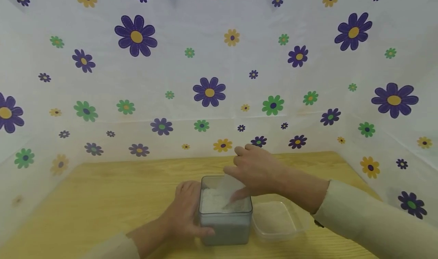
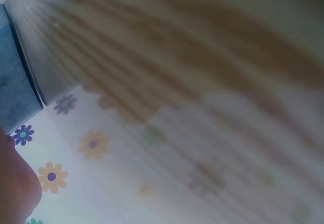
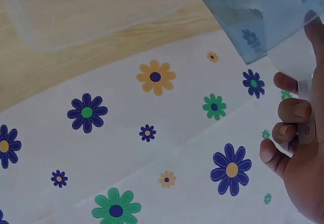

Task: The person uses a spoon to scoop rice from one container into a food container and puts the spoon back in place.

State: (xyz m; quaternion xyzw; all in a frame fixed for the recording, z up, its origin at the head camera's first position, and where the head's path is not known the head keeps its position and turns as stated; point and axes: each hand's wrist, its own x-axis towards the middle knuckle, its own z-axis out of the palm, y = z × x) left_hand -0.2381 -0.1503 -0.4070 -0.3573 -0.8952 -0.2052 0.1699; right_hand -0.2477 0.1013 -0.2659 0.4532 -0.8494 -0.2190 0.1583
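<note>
A square clear container [image 1: 226,229] with a dark rim stands on the table, nearly full of a white powdery or grainy substance [image 1: 210,202]. My left hand [image 1: 183,213] holds its left side, thumb along the front face and fingers farther back. Over the opening is my right hand [image 1: 260,171], gripping a translucent white scoop [image 1: 228,186] whose lower end is down in the white contents. In the right wrist view, fingers wrap round the scoop handle [image 3: 307,125]. The left wrist view shows only part of the left hand [image 2: 17,183] by the container wall.
Just right of the container sits a shallow clear plastic tub [image 1: 273,234], beneath the right forearm. The wooden table [image 1: 130,190] is enclosed at the back and sides by a white flower-printed sheet [image 1: 178,72].
</note>
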